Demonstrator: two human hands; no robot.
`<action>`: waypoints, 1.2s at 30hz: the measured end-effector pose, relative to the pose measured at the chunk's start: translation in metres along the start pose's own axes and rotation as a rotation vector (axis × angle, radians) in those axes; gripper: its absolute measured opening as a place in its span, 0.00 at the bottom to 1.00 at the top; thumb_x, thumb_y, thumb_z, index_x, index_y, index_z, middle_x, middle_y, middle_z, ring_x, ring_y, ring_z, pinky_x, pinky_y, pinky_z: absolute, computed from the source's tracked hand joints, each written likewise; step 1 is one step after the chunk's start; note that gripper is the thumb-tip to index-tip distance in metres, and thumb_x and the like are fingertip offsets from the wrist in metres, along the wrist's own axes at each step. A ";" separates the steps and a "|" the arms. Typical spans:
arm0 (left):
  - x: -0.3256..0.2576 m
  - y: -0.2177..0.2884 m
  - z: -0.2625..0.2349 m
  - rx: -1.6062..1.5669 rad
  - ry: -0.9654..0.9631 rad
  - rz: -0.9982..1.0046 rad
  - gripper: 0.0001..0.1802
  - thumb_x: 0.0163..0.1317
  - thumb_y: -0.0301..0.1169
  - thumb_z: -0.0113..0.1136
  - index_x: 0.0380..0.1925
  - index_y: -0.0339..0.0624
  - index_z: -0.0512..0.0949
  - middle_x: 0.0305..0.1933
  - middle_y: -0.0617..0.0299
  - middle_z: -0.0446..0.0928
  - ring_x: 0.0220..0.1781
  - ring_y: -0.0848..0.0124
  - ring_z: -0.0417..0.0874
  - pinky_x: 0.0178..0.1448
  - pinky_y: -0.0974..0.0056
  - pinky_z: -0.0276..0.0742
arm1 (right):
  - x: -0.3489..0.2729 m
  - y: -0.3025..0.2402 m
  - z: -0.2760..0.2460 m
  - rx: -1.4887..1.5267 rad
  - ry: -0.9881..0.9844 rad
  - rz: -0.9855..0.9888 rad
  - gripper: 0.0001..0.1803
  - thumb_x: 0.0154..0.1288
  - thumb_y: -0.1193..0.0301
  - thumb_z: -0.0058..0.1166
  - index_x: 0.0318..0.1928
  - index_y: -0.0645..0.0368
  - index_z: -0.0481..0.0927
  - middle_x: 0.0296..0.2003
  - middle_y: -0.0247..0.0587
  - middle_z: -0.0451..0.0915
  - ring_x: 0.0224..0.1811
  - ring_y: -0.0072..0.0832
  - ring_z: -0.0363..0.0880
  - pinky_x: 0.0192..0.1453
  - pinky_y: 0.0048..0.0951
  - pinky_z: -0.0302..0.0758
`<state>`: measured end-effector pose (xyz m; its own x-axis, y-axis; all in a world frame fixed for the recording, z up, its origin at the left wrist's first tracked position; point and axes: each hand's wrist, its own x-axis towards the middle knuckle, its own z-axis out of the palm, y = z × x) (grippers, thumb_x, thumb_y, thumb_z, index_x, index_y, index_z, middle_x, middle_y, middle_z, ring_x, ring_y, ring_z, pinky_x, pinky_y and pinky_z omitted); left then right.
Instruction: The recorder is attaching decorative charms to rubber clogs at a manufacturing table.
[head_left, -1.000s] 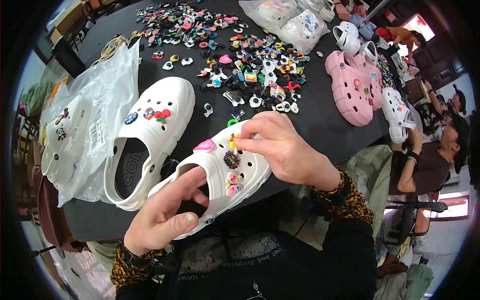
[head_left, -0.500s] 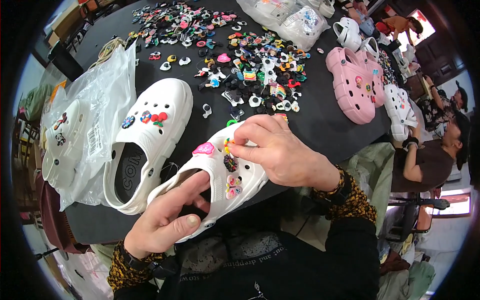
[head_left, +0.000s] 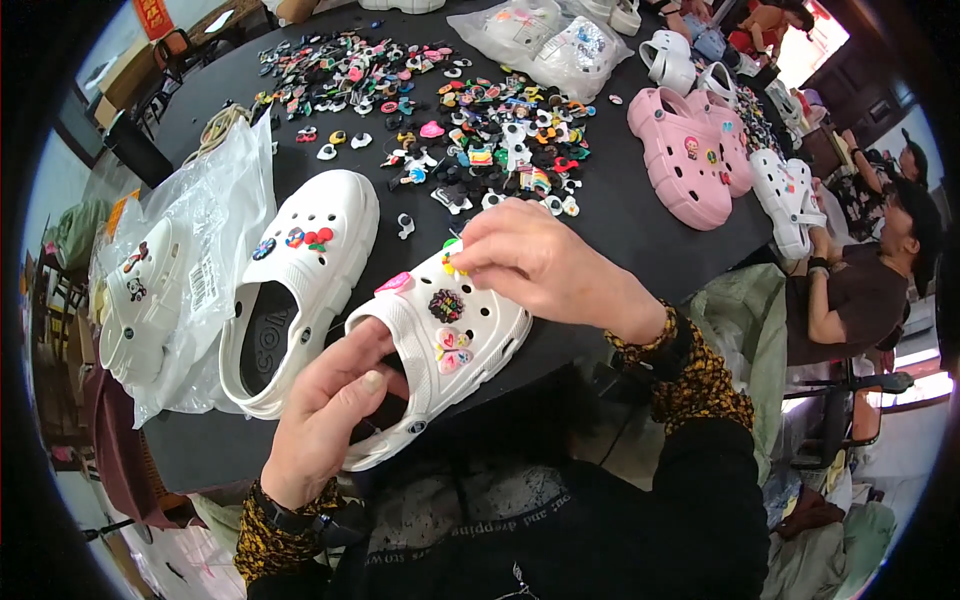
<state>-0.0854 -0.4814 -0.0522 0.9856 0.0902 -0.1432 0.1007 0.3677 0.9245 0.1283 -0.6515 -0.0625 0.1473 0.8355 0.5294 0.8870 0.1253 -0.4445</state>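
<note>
A white clog [head_left: 492,328] is tilted up over the near table edge, its toe pointing away to the right. My left hand [head_left: 325,415] grips it at the opening, fingers inside and thumb outside. With thumb and fingers closed, my right hand [head_left: 545,262] pinches a green and yellow shoe charm [head_left: 452,257] at the upper side of the toe; the fingertips partly hide it. Also on the clog are a pink charm [head_left: 394,284], a dark multicoloured flower charm [head_left: 446,306] and a pink butterfly charm [head_left: 454,351]. Left of it lies another white clog [head_left: 345,215] bearing several charms.
Loose charms [head_left: 500,140] are heaped across the black table [head_left: 600,300]. A bagged white clog [head_left: 150,300] lies at the left, pink clogs [head_left: 680,165] at the right, more bagged clogs [head_left: 545,45] at the back. A seated person [head_left: 850,290] is at the far right.
The held clog has turned more upright and shifted slightly right. My right fingers have moved up from beside the flower charm, leaving it in plain view, with the green and yellow charm still pinched.
</note>
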 end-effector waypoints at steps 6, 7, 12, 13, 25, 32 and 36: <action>0.007 0.012 0.011 0.077 0.019 -0.070 0.27 0.66 0.28 0.46 0.64 0.29 0.59 0.63 0.52 0.68 0.61 0.70 0.69 0.63 0.65 0.63 | 0.008 0.001 -0.001 0.095 0.025 0.106 0.05 0.54 0.80 0.58 0.33 0.63 0.79 0.32 0.40 0.78 0.37 0.33 0.76 0.42 0.31 0.72; 0.009 0.011 0.010 0.075 0.003 -0.073 0.26 0.66 0.29 0.46 0.63 0.29 0.60 0.62 0.53 0.69 0.60 0.71 0.70 0.62 0.64 0.65 | 0.009 0.001 -0.001 0.094 0.026 0.101 0.05 0.54 0.80 0.58 0.33 0.63 0.79 0.32 0.40 0.78 0.37 0.33 0.76 0.42 0.31 0.72; 0.012 0.016 0.012 -0.065 0.013 -0.193 0.24 0.68 0.31 0.46 0.62 0.31 0.63 0.57 0.55 0.72 0.56 0.70 0.74 0.58 0.62 0.69 | 0.015 -0.001 0.001 0.073 -0.001 0.164 0.02 0.57 0.78 0.56 0.31 0.64 0.78 0.30 0.39 0.77 0.36 0.33 0.75 0.42 0.30 0.72; 0.013 0.015 0.012 -0.086 0.018 -0.194 0.23 0.68 0.32 0.46 0.61 0.31 0.64 0.55 0.56 0.73 0.54 0.69 0.75 0.57 0.61 0.70 | 0.015 -0.001 0.000 0.070 0.000 0.165 0.02 0.57 0.78 0.56 0.31 0.64 0.78 0.30 0.39 0.77 0.36 0.33 0.75 0.42 0.30 0.72; 0.021 0.007 0.008 -0.196 0.046 -0.136 0.19 0.68 0.37 0.52 0.50 0.32 0.73 0.46 0.59 0.78 0.46 0.71 0.79 0.53 0.63 0.72 | 0.012 -0.014 0.012 -0.149 0.114 0.081 0.02 0.53 0.76 0.56 0.28 0.59 0.77 0.28 0.40 0.75 0.37 0.38 0.72 0.45 0.38 0.66; 0.024 0.007 0.013 -0.152 0.172 -0.169 0.15 0.67 0.35 0.54 0.42 0.31 0.77 0.37 0.60 0.80 0.34 0.73 0.80 0.45 0.67 0.74 | 0.003 -0.025 0.016 -0.329 0.130 -0.002 0.05 0.50 0.77 0.55 0.30 0.58 0.77 0.30 0.37 0.73 0.38 0.36 0.71 0.47 0.37 0.63; 0.025 0.005 0.010 -0.177 0.177 -0.155 0.12 0.64 0.33 0.57 0.40 0.34 0.78 0.39 0.58 0.81 0.37 0.71 0.81 0.46 0.64 0.75 | -0.001 -0.024 0.003 -0.303 0.054 -0.033 0.08 0.52 0.76 0.55 0.35 0.60 0.79 0.33 0.37 0.75 0.42 0.34 0.72 0.52 0.35 0.62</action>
<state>-0.0590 -0.4866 -0.0471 0.9198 0.1744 -0.3514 0.2075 0.5439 0.8131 0.1054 -0.6540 -0.0551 0.1324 0.8029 0.5812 0.9805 -0.0203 -0.1954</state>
